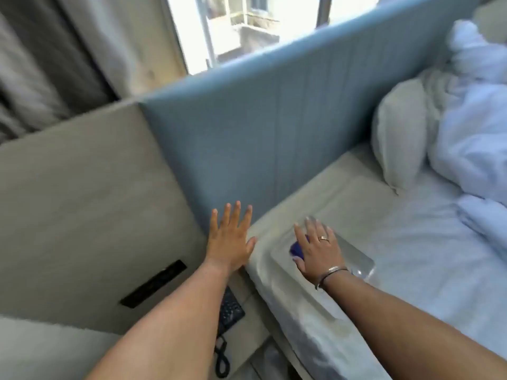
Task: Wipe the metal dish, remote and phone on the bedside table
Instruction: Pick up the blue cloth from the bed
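A flat silvery metal dish (356, 260) lies on the white sheet at the bed's near corner. My right hand (318, 248) presses a blue cloth (296, 249) down onto the dish's left part; a ring and bracelets show on it. My left hand (230, 239) hovers open, fingers spread, over the gap between the bed and the padded wall panel, holding nothing. Below my left forearm a black corded phone (230, 311) sits on the bedside table (252, 333), partly hidden by the arm. No remote is visible.
A blue-grey headboard (274, 133) runs behind the bed. A pillow (400, 133) and a rumpled white duvet (472, 119) lie at the right. A beige wall panel with a black switch strip (153, 283) stands left. A window (241, 28) and curtains (41, 64) are behind.
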{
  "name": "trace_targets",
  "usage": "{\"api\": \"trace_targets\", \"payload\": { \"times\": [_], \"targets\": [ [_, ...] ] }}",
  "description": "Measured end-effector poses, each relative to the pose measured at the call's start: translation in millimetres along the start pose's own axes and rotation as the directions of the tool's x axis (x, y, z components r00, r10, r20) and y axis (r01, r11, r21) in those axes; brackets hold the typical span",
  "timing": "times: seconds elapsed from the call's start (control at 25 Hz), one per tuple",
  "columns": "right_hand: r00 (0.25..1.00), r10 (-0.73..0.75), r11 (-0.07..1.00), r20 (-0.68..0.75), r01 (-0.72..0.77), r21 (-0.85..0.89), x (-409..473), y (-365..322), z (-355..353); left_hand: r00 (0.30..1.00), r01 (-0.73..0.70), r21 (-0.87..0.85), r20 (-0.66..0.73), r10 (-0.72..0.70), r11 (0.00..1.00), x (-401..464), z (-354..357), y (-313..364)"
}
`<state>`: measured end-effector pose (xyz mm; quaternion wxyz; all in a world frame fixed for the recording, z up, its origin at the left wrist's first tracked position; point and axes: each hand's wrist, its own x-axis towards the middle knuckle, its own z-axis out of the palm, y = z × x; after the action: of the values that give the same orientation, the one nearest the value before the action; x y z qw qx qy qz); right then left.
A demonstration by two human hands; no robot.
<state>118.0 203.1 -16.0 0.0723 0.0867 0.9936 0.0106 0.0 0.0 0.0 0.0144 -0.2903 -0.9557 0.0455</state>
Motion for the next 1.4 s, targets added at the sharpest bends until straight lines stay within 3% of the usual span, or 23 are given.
{"api": "trace_targets", "payload": {
  "times": [0.04,0.2,0.32,0.4,0.6,0.72,0.8,0.88,0.96,1.04,1.08,1.16,1.2,1.28,1.4],
  "targets": [
    [0.989,0.094,0.995,0.111,-0.097,0.02,-4.4,21.9,14.0,0.994,-0.059,0.0,0.094,0.059,0.998,12.5,16.1,21.0],
    [0.908,0.31,0.907,0.281,-0.371,0.2,-12.5,115.8,101.9,0.885,-0.299,-0.113,0.339,0.32,0.947,64.6,98.5,126.0],
    [0.889,0.285,0.87,0.357,-0.397,0.292,10.8,140.3,154.5,0.803,-0.448,-0.15,0.365,0.47,0.882,105.9,148.3,187.3],
    [0.891,0.286,0.871,0.353,-0.395,0.292,28.8,141.8,180.5,0.779,-0.534,-0.126,0.312,0.544,0.836,128.1,166.6,208.3],
    [0.83,0.349,0.859,0.435,-0.469,0.206,54.1,138.8,219.9,0.707,-0.636,0.061,0.445,0.549,0.769,158.4,193.1,208.3],
    [0.79,0.306,0.844,0.532,-0.483,0.232,58.6,142.8,218.8,0.706,-0.658,0.078,0.411,0.577,0.749,156.9,189.2,194.4],
    [0.785,0.239,0.728,0.572,-0.535,0.429,57.7,145.7,206.5,0.732,-0.631,-0.023,0.314,0.605,0.775,152.7,179.6,172.2],
    [0.801,0.229,0.475,0.553,-0.588,0.655,53.4,143.4,187.3,0.806,-0.514,-0.302,0.15,0.573,0.803,140.7,168.6,132.9],
    [0.834,0.295,0.186,0.466,-0.528,0.829,48.5,124.6,164.5,0.909,-0.31,-0.579,0.051,0.414,0.754,116.8,158.6,82.6],
    [0.853,0.307,-0.083,0.422,-0.418,0.905,49.0,92.1,142.8,0.974,-0.041,-0.816,0.096,0.205,0.577,86.9,152.6,37.1],
    [0.866,0.262,-0.205,0.427,-0.383,0.901,52.3,67.6,134.0,0.98,0.118,-0.911,0.171,0.101,0.396,67.5,150.7,14.5],
    [0.868,0.099,-0.425,0.487,-0.405,0.809,61.5,9.9,122.4,0.929,0.351,-0.932,0.359,-0.086,-0.096,22.6,150.9,-27.6],
    [0.854,0.011,-0.507,0.52,-0.444,0.739,66.9,-19.0,121.1,0.879,0.39,-0.869,0.45,-0.157,-0.306,-1.7,156.5,-46.2],
    [0.831,-0.156,-0.621,0.534,-0.503,0.602,72.0,-73.8,125.5,0.772,0.383,-0.705,0.599,-0.213,-0.597,-54.8,174.3,-75.5],
    [0.783,-0.415,-0.744,0.464,-0.585,0.322,67.8,-150.1,142.6,0.673,0.253,-0.473,0.713,-0.197,-0.844,-131.4,202.8,-98.5]
  ]
}}
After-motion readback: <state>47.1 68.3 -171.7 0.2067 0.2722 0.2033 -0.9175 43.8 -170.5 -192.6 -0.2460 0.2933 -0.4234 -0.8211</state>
